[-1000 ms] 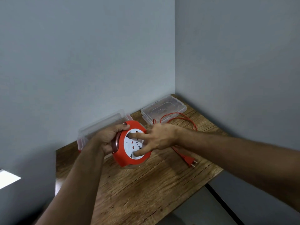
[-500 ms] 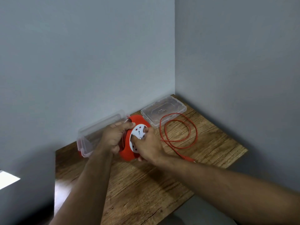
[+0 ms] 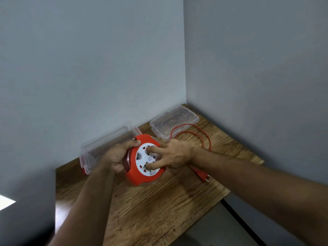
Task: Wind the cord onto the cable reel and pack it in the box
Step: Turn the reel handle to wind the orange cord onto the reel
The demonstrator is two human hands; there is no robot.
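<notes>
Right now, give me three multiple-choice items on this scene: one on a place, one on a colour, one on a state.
1. Where does the clear plastic lid lie?
A. in the table's far corner by the walls
B. on the floor
C. on top of the reel

2. What colour is the loose cord on the wooden table?
A. black
B. orange-red
C. white

3. How is the round orange-red cable reel with the white socket face held?
A. lying untouched on the table
B. packed in the clear plastic box
C. left hand in a grip on its rim, right hand with fingers on the white face

Answers: 1 A, the lid sits where the two walls meet. 2 B, the loops and the plug match the reel's colour. 3 C, both hands are on the reel, in front of the box.
</notes>
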